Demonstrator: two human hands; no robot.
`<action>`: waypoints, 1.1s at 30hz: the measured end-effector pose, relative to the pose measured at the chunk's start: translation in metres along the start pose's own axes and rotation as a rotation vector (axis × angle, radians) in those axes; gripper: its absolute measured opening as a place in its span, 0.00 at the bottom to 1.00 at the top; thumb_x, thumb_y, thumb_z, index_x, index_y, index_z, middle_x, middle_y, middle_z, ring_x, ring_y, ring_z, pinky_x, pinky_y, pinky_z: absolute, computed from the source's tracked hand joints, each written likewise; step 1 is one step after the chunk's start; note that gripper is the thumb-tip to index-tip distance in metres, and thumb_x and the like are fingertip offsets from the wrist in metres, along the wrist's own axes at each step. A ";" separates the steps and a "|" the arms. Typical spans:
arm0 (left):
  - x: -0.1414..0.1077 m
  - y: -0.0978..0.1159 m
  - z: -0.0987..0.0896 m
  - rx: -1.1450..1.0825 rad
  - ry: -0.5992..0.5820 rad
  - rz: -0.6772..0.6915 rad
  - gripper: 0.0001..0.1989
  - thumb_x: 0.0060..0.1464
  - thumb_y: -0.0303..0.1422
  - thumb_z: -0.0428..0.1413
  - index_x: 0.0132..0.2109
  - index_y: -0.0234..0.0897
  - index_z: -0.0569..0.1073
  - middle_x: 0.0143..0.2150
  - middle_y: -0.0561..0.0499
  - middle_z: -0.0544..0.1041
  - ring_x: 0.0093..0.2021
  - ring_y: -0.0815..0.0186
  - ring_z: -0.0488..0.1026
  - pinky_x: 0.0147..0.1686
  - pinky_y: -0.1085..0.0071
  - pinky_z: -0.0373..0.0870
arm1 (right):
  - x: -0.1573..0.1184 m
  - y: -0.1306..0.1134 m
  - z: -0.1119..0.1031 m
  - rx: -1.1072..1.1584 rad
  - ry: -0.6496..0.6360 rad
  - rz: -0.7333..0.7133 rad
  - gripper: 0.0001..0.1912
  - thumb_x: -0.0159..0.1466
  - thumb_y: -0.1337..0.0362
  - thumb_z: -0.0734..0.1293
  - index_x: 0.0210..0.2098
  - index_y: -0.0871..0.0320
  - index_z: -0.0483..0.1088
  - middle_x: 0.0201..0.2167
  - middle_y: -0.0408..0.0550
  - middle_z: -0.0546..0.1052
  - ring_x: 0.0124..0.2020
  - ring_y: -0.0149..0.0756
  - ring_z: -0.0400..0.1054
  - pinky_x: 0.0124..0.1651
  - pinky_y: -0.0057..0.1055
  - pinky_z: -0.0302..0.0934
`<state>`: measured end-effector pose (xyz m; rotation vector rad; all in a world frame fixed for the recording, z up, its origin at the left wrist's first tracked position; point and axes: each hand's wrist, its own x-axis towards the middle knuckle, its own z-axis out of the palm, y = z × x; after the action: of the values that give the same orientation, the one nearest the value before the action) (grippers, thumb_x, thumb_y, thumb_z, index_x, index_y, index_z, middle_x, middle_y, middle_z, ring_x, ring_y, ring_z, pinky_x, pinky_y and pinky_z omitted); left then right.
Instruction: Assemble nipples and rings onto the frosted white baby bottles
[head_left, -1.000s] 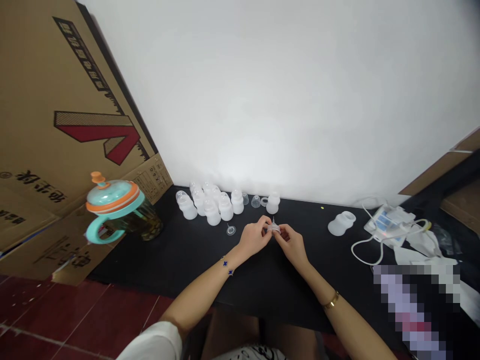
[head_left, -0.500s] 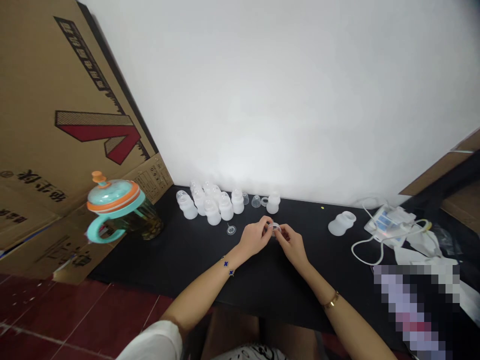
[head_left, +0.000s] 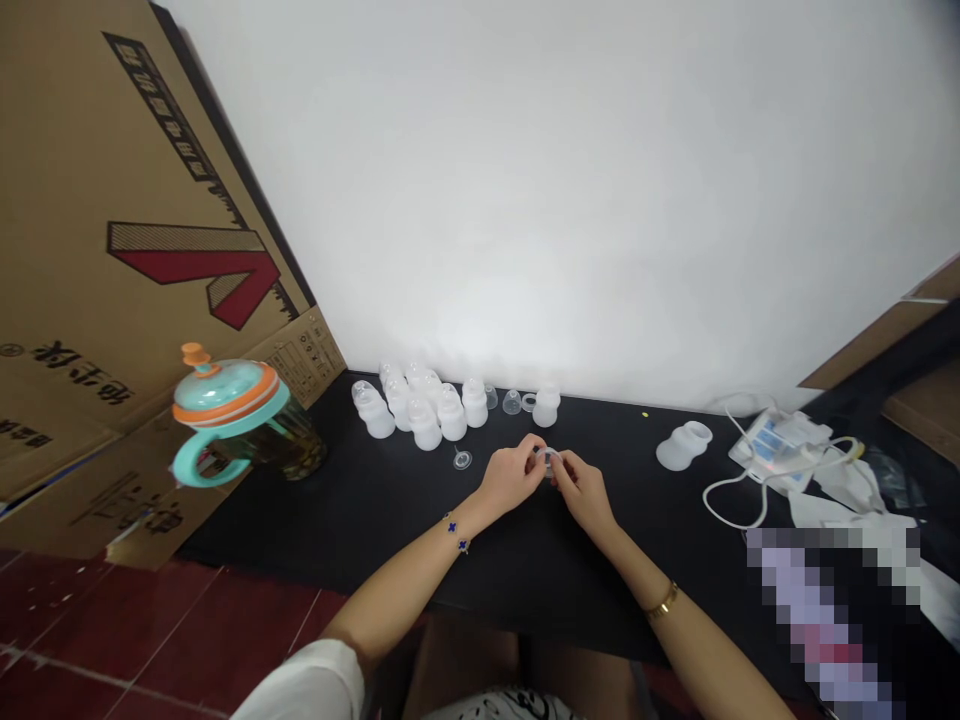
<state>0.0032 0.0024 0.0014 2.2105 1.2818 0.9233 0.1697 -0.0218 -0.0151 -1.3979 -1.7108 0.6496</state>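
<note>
Clear collar point(head_left: 550, 455) tipped to a new angle since a second ago, rest static

White wall point(head_left: 555, 200) fills the top. Printed carton point(head_left: 60, 200), upper left. Black table point(head_left: 525, 570) across middle and lower frame. Lidded jug point(head_left: 289, 440), teal handle, orange trim, left side. White device point(head_left: 772, 450) with looped cable, right side. Bottle cluster point(head_left: 424, 425), left of centre. Left hand point(head_left: 512, 472) and right hand point(head_left: 583, 487) meet just below and right of centre: thumb and fingers of each pinch the collar from either side; can't tell if it touches the tabletop. Uncapped bottle point(head_left: 684, 446), right of centre, well apart from both. Upright bottle point(head_left: 546, 408) near the wall, above the hands. Clear cap point(head_left: 511, 402) left of it. Stemmed disc point(head_left: 461, 460) left of the left hand. Collar's inner detail: too small to read.
</note>
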 end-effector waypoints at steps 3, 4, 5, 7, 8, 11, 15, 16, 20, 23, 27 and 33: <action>0.001 -0.001 0.001 0.025 0.001 -0.023 0.07 0.63 0.35 0.50 0.45 0.42 0.70 0.23 0.58 0.73 0.24 0.66 0.72 0.28 0.73 0.59 | 0.001 -0.002 0.000 -0.050 0.010 -0.023 0.21 0.70 0.49 0.58 0.28 0.54 0.70 0.20 0.42 0.72 0.21 0.34 0.66 0.28 0.29 0.56; 0.001 -0.001 0.001 0.032 0.002 -0.029 0.06 0.63 0.35 0.50 0.45 0.42 0.71 0.23 0.58 0.73 0.24 0.67 0.72 0.28 0.73 0.59 | 0.001 -0.003 -0.001 -0.062 0.010 -0.025 0.22 0.70 0.49 0.57 0.27 0.54 0.70 0.20 0.43 0.72 0.21 0.34 0.66 0.27 0.29 0.56; 0.001 -0.001 0.001 0.037 0.001 -0.032 0.06 0.63 0.35 0.50 0.44 0.42 0.71 0.23 0.58 0.73 0.25 0.67 0.72 0.28 0.73 0.59 | 0.001 -0.003 -0.001 -0.068 0.007 -0.026 0.22 0.70 0.48 0.57 0.28 0.54 0.70 0.20 0.43 0.73 0.21 0.35 0.66 0.27 0.29 0.56; 0.001 -0.002 0.001 0.044 0.001 -0.037 0.06 0.62 0.35 0.51 0.44 0.42 0.71 0.24 0.58 0.73 0.25 0.67 0.73 0.28 0.73 0.59 | 0.002 -0.003 -0.001 -0.073 -0.003 -0.017 0.23 0.70 0.47 0.57 0.29 0.54 0.71 0.20 0.44 0.73 0.22 0.35 0.67 0.27 0.29 0.56; 0.001 -0.002 0.001 0.046 0.002 -0.039 0.06 0.62 0.35 0.51 0.44 0.42 0.71 0.24 0.58 0.73 0.25 0.67 0.73 0.28 0.73 0.60 | 0.002 -0.003 -0.001 -0.076 -0.007 -0.011 0.23 0.70 0.47 0.57 0.29 0.54 0.72 0.20 0.44 0.74 0.22 0.36 0.68 0.28 0.29 0.56; 0.001 -0.002 0.001 0.045 0.005 -0.037 0.05 0.61 0.34 0.52 0.43 0.42 0.71 0.23 0.59 0.72 0.25 0.67 0.73 0.27 0.73 0.60 | 0.002 -0.002 -0.001 -0.097 -0.011 -0.005 0.23 0.69 0.47 0.57 0.29 0.55 0.73 0.19 0.44 0.74 0.21 0.36 0.68 0.28 0.29 0.56; 0.002 -0.002 0.001 0.052 0.005 -0.048 0.04 0.60 0.34 0.53 0.41 0.42 0.71 0.24 0.58 0.73 0.25 0.66 0.73 0.27 0.73 0.60 | 0.002 0.000 0.000 -0.107 0.005 -0.022 0.23 0.69 0.48 0.59 0.26 0.55 0.72 0.18 0.43 0.73 0.21 0.35 0.67 0.27 0.28 0.56; 0.002 -0.002 0.001 0.057 0.002 -0.051 0.04 0.60 0.34 0.53 0.41 0.42 0.71 0.24 0.58 0.73 0.25 0.66 0.74 0.28 0.73 0.61 | 0.002 0.000 0.000 -0.107 0.008 -0.027 0.23 0.69 0.48 0.59 0.26 0.55 0.71 0.18 0.43 0.73 0.20 0.35 0.67 0.27 0.28 0.56; 0.001 -0.003 0.001 0.071 -0.012 -0.051 0.04 0.60 0.35 0.53 0.41 0.42 0.70 0.26 0.57 0.75 0.27 0.65 0.74 0.29 0.73 0.61 | 0.002 0.000 0.000 -0.107 0.008 -0.035 0.22 0.69 0.50 0.60 0.24 0.55 0.71 0.17 0.42 0.73 0.20 0.34 0.67 0.27 0.28 0.56; 0.001 -0.003 0.001 0.079 -0.015 -0.042 0.03 0.60 0.35 0.53 0.40 0.42 0.70 0.26 0.57 0.75 0.27 0.65 0.74 0.28 0.73 0.61 | 0.002 0.000 -0.001 -0.105 -0.003 -0.031 0.22 0.69 0.50 0.60 0.24 0.54 0.71 0.16 0.42 0.72 0.19 0.34 0.67 0.27 0.28 0.55; 0.001 -0.002 0.001 0.083 -0.003 -0.027 0.02 0.60 0.34 0.53 0.40 0.42 0.69 0.25 0.57 0.74 0.26 0.64 0.74 0.27 0.73 0.60 | 0.002 0.001 0.000 -0.116 -0.005 -0.027 0.22 0.69 0.50 0.60 0.24 0.55 0.71 0.17 0.42 0.72 0.20 0.34 0.66 0.27 0.28 0.55; -0.001 0.001 -0.002 0.049 -0.006 0.014 0.03 0.61 0.34 0.52 0.41 0.42 0.69 0.24 0.57 0.73 0.24 0.65 0.73 0.26 0.73 0.58 | -0.001 0.001 0.000 -0.099 0.010 -0.017 0.22 0.69 0.49 0.60 0.23 0.54 0.66 0.18 0.41 0.70 0.21 0.33 0.64 0.27 0.27 0.53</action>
<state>0.0018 0.0010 0.0028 2.2602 1.3010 0.8985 0.1705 -0.0225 -0.0163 -1.4508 -1.7664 0.5542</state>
